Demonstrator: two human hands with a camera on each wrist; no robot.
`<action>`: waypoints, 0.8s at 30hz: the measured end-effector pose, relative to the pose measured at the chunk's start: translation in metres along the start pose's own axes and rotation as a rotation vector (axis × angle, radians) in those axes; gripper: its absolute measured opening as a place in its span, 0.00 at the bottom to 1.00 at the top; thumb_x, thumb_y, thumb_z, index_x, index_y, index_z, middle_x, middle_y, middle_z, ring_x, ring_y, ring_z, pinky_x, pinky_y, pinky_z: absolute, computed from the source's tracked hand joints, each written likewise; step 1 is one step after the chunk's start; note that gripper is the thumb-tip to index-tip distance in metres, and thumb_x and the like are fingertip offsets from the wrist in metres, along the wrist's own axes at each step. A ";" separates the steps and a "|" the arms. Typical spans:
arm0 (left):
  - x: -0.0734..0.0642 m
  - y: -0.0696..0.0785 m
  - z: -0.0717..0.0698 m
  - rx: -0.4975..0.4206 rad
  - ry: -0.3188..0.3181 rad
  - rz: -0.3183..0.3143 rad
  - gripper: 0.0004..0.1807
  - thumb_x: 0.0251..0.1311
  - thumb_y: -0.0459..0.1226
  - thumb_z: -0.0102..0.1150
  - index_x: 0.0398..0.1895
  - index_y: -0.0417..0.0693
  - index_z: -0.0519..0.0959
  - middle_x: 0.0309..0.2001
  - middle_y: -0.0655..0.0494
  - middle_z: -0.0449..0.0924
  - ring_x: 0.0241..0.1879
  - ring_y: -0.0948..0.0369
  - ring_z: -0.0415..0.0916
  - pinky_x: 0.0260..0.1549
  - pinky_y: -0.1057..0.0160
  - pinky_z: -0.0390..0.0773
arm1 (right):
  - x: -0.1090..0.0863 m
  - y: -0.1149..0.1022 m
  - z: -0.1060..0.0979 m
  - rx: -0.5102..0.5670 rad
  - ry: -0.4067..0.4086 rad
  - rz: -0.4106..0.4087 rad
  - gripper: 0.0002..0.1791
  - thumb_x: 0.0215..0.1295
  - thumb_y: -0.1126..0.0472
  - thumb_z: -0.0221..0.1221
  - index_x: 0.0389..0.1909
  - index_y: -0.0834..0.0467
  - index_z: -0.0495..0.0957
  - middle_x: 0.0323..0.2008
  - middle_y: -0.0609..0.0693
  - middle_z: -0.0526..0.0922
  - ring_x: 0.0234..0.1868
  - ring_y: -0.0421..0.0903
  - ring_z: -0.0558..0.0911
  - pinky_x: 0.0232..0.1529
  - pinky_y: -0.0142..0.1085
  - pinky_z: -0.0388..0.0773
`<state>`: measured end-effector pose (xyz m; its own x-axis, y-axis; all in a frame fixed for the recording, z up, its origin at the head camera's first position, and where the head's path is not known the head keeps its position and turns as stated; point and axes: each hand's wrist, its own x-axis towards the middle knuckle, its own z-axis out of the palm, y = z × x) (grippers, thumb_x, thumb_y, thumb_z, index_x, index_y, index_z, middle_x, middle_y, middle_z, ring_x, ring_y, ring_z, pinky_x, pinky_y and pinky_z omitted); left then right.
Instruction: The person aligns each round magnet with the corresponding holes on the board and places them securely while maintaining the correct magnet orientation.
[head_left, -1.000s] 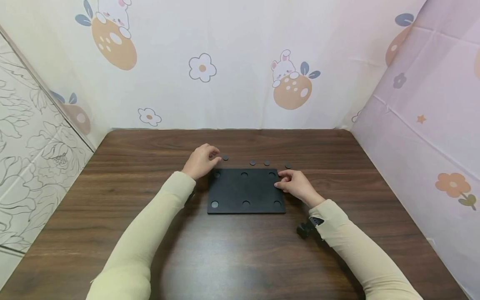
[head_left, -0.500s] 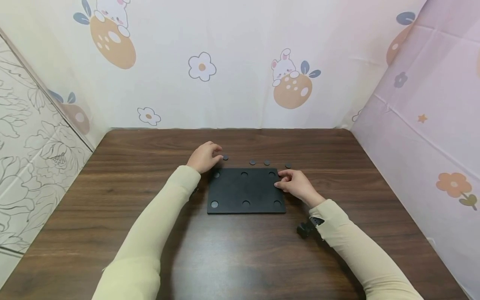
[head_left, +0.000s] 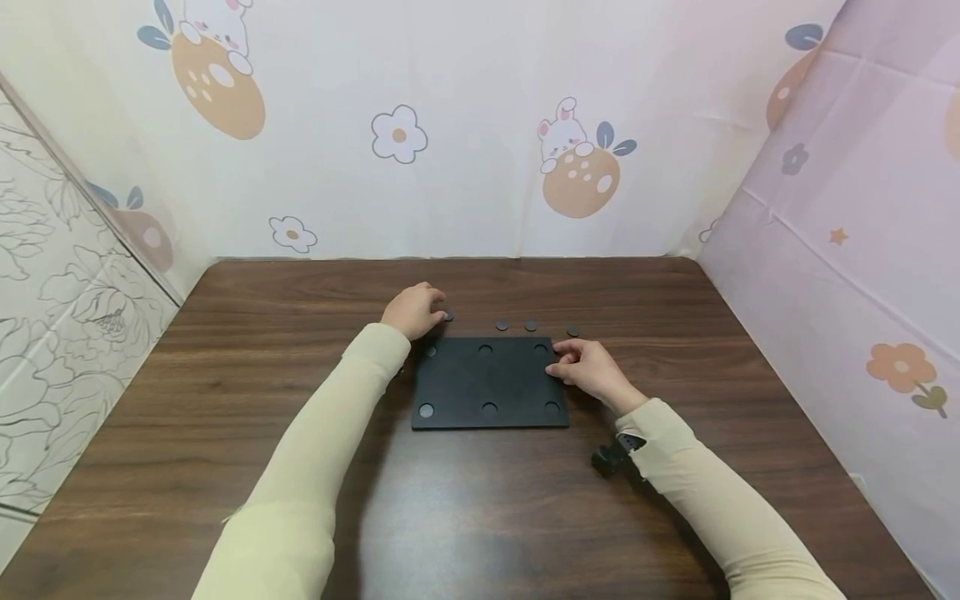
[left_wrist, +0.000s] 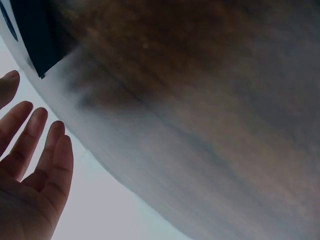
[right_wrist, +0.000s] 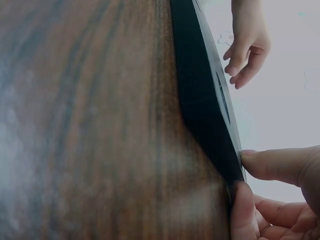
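A flat black board with round recesses lies on the wooden table. A grey disc fills its near left recess. My left hand is beyond the board's far left corner, its thumb and fingertips right at a small dark disc that they partly cover. In the left wrist view, that hand's fingers are loosely spread and slightly bent. My right hand holds the board's right edge near the far corner, with the thumb and index finger at the edge in the right wrist view.
Three more dark discs, a left one, a middle one and a right one, lie in a loose row behind the board. Patterned curtains hang around the table. A black wrist device sits under the right forearm.
My left hand has moved a little to the right, up to the leftmost loose disc, and now overlaps part of it. My right hand stays at the board's edge.
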<state>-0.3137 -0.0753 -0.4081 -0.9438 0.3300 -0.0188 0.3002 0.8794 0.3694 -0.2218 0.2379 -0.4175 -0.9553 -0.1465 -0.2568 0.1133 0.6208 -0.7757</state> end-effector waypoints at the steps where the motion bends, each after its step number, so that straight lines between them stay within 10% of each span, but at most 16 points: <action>1: 0.001 0.000 0.001 0.005 -0.002 0.000 0.22 0.67 0.43 0.60 0.61 0.46 0.77 0.58 0.48 0.75 0.55 0.51 0.77 0.54 0.53 0.78 | 0.000 0.000 0.000 0.001 0.000 -0.001 0.30 0.65 0.60 0.62 0.66 0.65 0.68 0.33 0.52 0.80 0.32 0.44 0.80 0.37 0.35 0.79; 24: 0.000 0.008 0.005 0.137 -0.037 0.034 0.14 0.68 0.40 0.58 0.53 0.46 0.82 0.51 0.47 0.77 0.47 0.52 0.79 0.47 0.56 0.80 | -0.001 0.000 0.000 -0.003 0.000 -0.003 0.29 0.65 0.60 0.62 0.66 0.65 0.68 0.32 0.51 0.80 0.31 0.45 0.79 0.35 0.35 0.76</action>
<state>-0.3103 -0.0666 -0.4094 -0.9277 0.3708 -0.0430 0.3506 0.9051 0.2404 -0.2210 0.2377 -0.4172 -0.9557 -0.1478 -0.2545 0.1099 0.6230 -0.7744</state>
